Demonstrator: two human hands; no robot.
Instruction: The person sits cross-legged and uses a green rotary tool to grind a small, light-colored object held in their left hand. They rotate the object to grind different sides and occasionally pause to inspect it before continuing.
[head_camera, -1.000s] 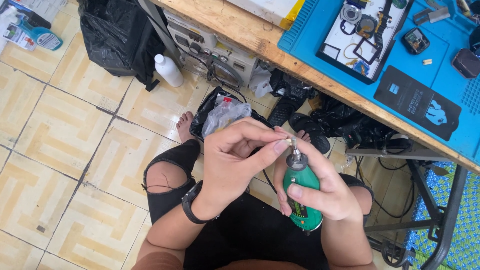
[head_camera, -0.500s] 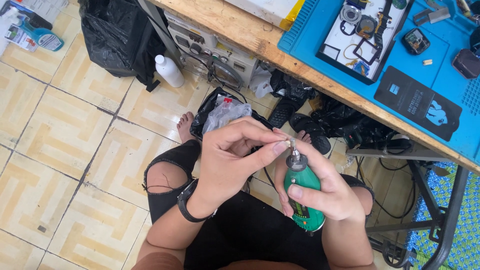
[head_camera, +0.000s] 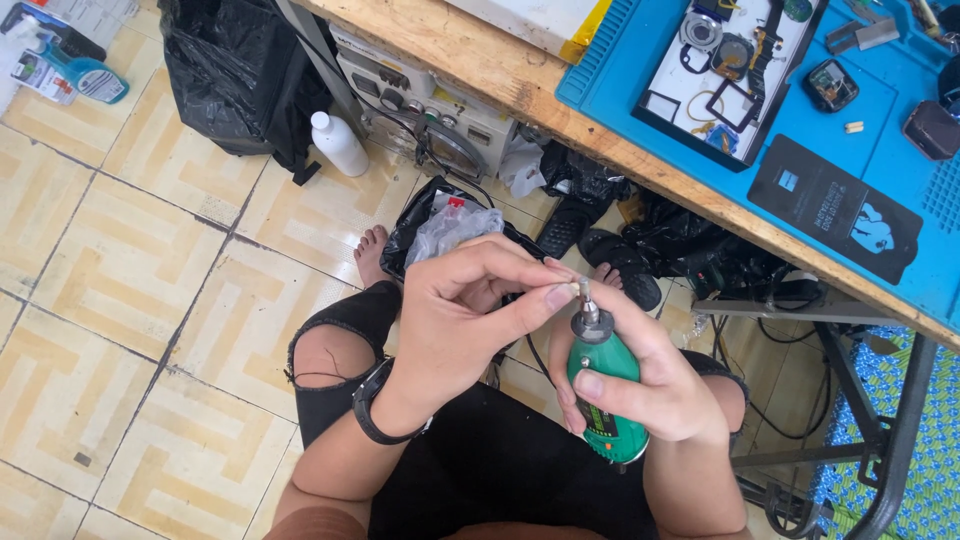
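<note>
The green rotary tool with its smooth, glossy plastic body (head_camera: 607, 390) ends in a dull grey metal collet. Above it, the rough bare-wood desk (head_camera: 520, 75) carries a matt blue rubbery mat (head_camera: 880, 120). Left of the desk, a crinkled glossy black plastic bag (head_camera: 235, 70).

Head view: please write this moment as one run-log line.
right hand: grips green rotary tool | left hand: fingertips pinch its metal tip | over lap

The left hand (head_camera: 455, 320) is raised over the lap, wrist bent, thumb and forefinger pinched together at their tips toward the right. The right hand (head_camera: 645, 385) sits just right of it, fingers curled in a closed grip, thumb pressed across the front.
</note>
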